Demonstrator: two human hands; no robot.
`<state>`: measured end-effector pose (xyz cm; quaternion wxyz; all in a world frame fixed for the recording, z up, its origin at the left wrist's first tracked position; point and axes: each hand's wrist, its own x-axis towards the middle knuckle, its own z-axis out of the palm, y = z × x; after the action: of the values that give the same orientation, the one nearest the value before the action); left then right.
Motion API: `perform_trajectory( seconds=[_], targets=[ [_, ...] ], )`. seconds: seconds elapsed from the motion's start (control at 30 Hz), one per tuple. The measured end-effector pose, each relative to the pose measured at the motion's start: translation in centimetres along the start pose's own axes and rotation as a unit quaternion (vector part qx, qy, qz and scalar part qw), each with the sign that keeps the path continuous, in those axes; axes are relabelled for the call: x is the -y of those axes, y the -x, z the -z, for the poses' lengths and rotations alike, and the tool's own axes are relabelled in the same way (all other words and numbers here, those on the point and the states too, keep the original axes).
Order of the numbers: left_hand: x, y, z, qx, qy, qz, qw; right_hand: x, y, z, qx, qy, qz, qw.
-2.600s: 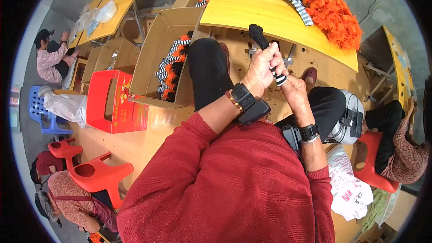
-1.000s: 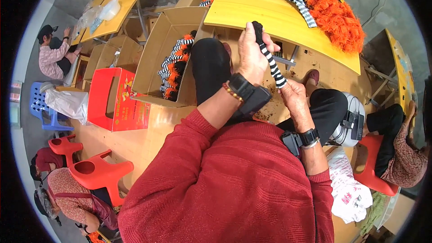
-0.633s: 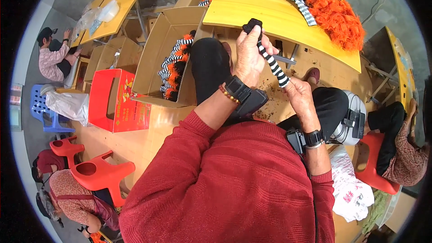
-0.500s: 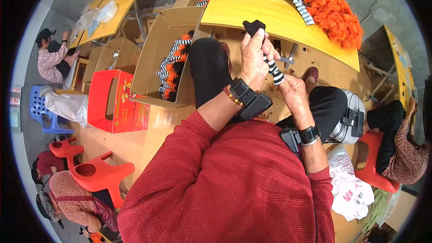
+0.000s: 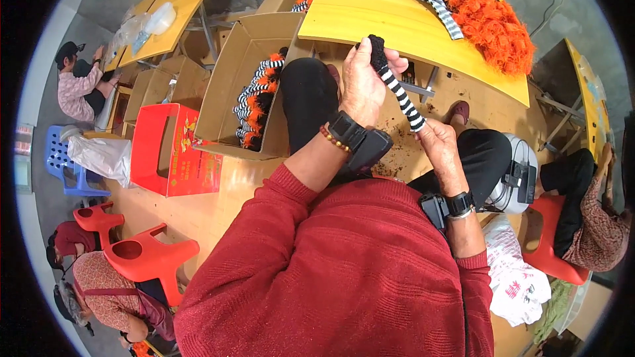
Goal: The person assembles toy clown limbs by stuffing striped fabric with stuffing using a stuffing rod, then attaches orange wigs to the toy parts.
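Striped piece pulled out long again

Left hand point(image 5: 360, 86) now pinches the black tip of the striped knit tube point(image 5: 397, 86) higher above the cardboard box point(image 5: 231, 86); right hand point(image 5: 440, 149) grips its lower end, so it's stretched taut.

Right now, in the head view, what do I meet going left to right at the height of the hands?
Red box → open cardboard box → left hand → black-and-white striped piece → right hand → red chair.

Lighting bright, even and diffuse; shadows soft, no glare. Focus sharp centrally. Strong fisheye bending toward rim; black corner vignette.
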<state>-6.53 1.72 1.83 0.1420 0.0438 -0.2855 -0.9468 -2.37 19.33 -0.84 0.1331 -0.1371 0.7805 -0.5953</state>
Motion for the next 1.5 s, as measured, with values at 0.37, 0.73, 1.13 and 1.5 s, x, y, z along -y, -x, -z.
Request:
perform_trajectory(
  seconds=[0.37, 0.73, 1.13, 1.5],
  targets=[
    [-0.3, 0.0, 1.4, 0.007, -0.065, -0.001, 0.998, 0.2, 0.1, 0.2, -0.004, -0.065, -0.083, 0.994],
    [2.1, -0.2, 0.2, 0.057, -0.084, 0.019, 0.995, 1.4, -0.2, -3.0, 0.017, -0.399, -0.122, 0.909],
    [-3.0, -0.5, 1.5, 0.125, -0.372, 0.054, 0.918, 1.6, 0.7, 1.3, 0.025, -0.148, -0.112, 0.982],
    [0.5, 0.9, 0.6, 0.097, -0.381, 0.009, 0.920, 1.2, 1.8, -0.5, 0.010, -0.315, -0.191, 0.930]
  ],
)
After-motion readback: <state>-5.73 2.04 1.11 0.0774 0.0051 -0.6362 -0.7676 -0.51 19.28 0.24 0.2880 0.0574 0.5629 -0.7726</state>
